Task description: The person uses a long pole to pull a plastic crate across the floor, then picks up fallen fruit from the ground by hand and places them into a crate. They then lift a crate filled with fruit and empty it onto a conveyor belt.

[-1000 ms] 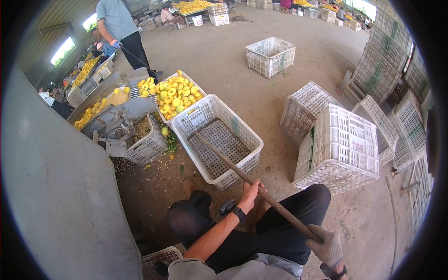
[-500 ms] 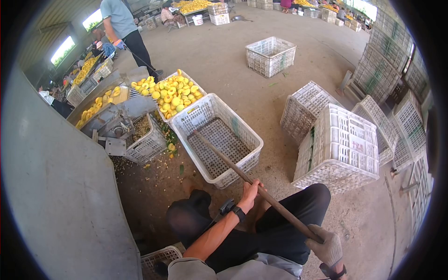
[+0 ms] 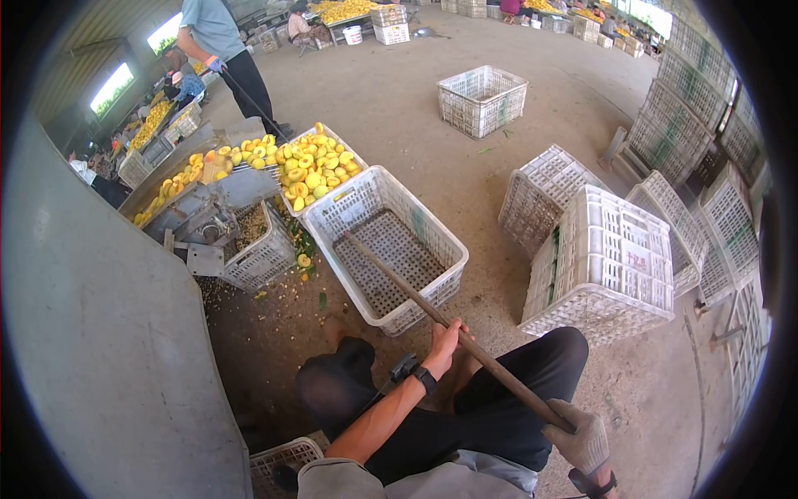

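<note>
A long wooden pole (image 3: 507,374) slants across my lap, its far end reaching into an empty white plastic crate (image 3: 453,249) on the floor. My bare left hand (image 3: 445,343) is wrapped round the pole near the crate's front corner. Farther back along it, my gloved right hand (image 3: 575,434) grips the near end. Behind the empty crate stands another, heaped with halved yellow peaches (image 3: 316,169). More peach halves (image 3: 184,179) lie along a metal chute (image 3: 208,198) that leads to that heap.
A crate of pits (image 3: 262,258) sits under the chute, with scraps around it. A grey metal panel (image 3: 108,316) rises at my left. Crates (image 3: 603,258) stand at right, more (image 3: 677,125) stacked behind. One crate (image 3: 482,104) is farther out. A person (image 3: 220,50) holds a thin rod beyond the chute.
More peach halves have come down the chute toward the full crate. The standing person's gloved hand has shifted slightly. My hands and the pole have hardly moved.
</note>
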`<action>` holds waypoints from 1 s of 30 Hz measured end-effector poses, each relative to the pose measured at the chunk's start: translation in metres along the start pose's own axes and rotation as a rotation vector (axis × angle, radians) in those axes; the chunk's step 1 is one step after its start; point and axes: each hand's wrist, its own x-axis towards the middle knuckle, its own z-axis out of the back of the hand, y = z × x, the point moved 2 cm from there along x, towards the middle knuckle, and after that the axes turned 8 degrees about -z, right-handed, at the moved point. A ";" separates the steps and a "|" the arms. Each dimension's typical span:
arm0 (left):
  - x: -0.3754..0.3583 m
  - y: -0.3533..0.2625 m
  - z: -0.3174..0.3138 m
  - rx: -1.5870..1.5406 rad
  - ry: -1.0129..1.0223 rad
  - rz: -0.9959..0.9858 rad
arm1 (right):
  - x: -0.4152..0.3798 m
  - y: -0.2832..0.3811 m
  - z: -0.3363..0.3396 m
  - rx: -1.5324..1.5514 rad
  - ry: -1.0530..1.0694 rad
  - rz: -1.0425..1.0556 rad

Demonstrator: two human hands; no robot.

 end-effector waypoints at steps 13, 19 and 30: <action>-0.002 -0.003 -0.001 0.006 -0.008 -0.002 | -0.001 0.000 -0.001 0.021 0.009 -0.017; -0.001 -0.001 0.000 0.020 -0.010 -0.006 | 0.000 -0.001 -0.001 0.024 -0.004 0.014; 0.002 0.006 0.002 0.005 -0.028 -0.019 | -0.003 -0.001 -0.004 0.019 -0.016 0.015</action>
